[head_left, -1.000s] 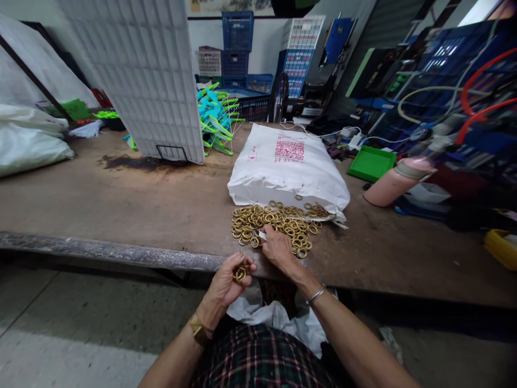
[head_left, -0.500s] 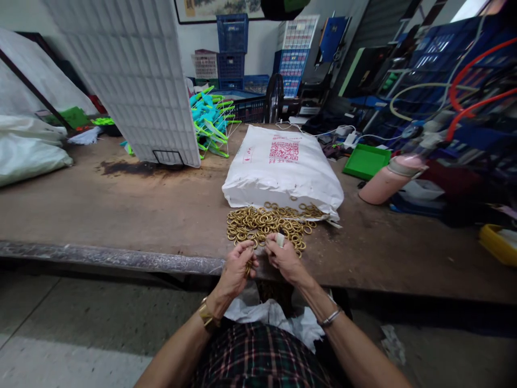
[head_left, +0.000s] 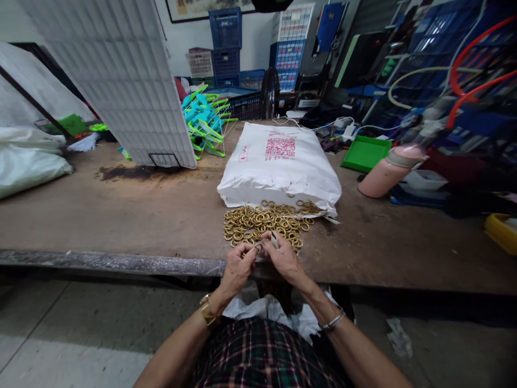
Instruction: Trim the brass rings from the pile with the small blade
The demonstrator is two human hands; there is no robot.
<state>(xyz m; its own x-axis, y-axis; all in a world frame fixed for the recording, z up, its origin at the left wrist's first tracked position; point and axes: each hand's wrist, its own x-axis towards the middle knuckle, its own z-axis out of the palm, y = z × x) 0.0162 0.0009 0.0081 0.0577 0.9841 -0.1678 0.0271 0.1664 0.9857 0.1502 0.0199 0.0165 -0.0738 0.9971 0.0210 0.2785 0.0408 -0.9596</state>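
Observation:
A heap of brass-coloured rings lies at the open end of a white woven sack. At the table's front edge, my left hand is closed, with a ring pinched between thumb and fingertips. My right hand is closed around a small pale tool with a dark tip; its exact kind is unclear. The right fingertips come up close to the pinched ring, and I cannot tell whether they touch it. Whatever else lies inside the left palm is hidden.
A ribbed white panel leans at the left beside teal and green plastic pieces. A pink bottle and a green tray stand to the right on the brown table. Stacked crates are behind.
My hands have come closer together, and the ring now shows between them. The tool in my right hand has tilted. The view has shifted slightly.

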